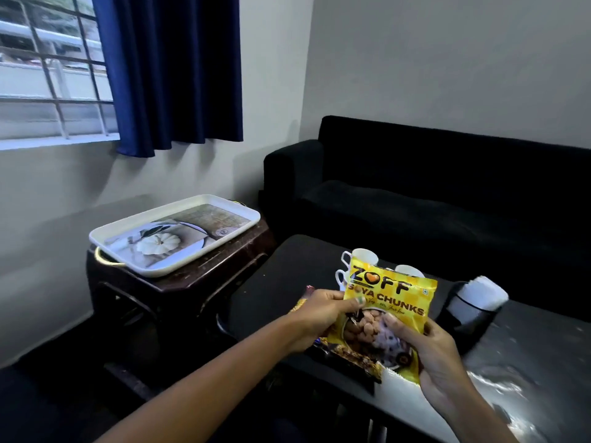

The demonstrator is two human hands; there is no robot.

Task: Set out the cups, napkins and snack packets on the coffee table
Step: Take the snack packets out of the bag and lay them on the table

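A yellow soya chunks packet [391, 300] is held upright above the dark coffee table [527, 353]. My left hand [319, 318] grips its left edge, and under that hand lie other snack packets [345, 356], partly hidden. My right hand [431, 356] grips the yellow packet's lower right corner. Behind the packet stand white cups [364, 255], partly covered by it. A black holder [470, 318] with white napkins [483, 290] stands on the table to the right.
A white printed tray [105, 231] with gold handles rests on a dark side table [224, 266] at left. A black sofa [447, 193] runs behind the coffee table. A window and blue curtain [172, 71] fill the upper left wall.
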